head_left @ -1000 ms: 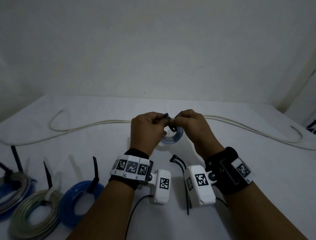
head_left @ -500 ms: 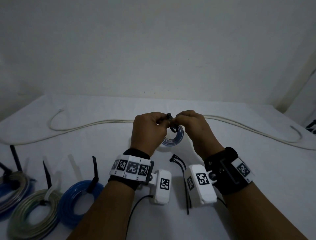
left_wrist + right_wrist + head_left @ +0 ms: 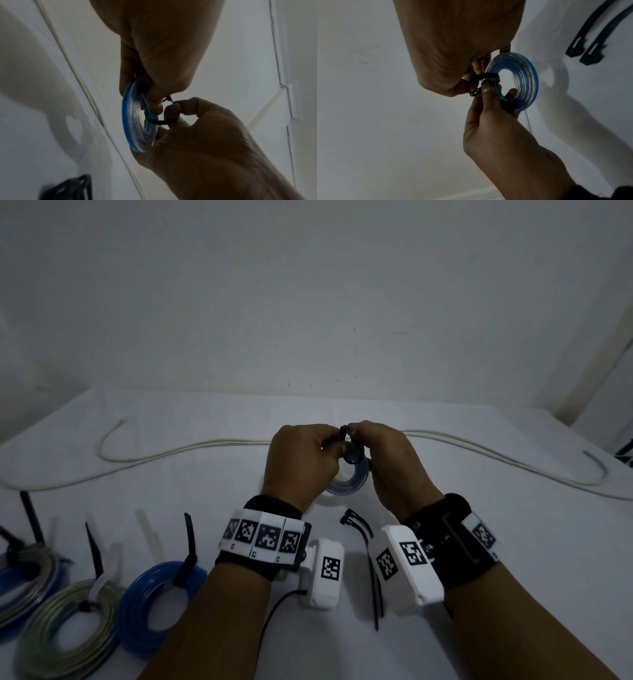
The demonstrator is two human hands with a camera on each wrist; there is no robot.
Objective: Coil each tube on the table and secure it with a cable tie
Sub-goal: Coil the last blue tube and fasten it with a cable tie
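Small clear-and-blue glossy plastic tube coil (image 3: 520, 81): smooth, see-thru, shiny; thin black matt plastic cable tie (image 3: 488, 75) round it, ribbed head; white table cover (image 3: 445, 460) matt, looks like cloth; spare black plastic ties (image 3: 370, 556) dull, smooth

A small coil of clear blue tube (image 3: 346, 484) is held on edge above the table (image 3: 479, 542), a black cable tie (image 3: 161, 122) looped loosely round its rim. Just behind the coil, an uncoiled pale tube (image 3: 171, 455) snakes across the table.
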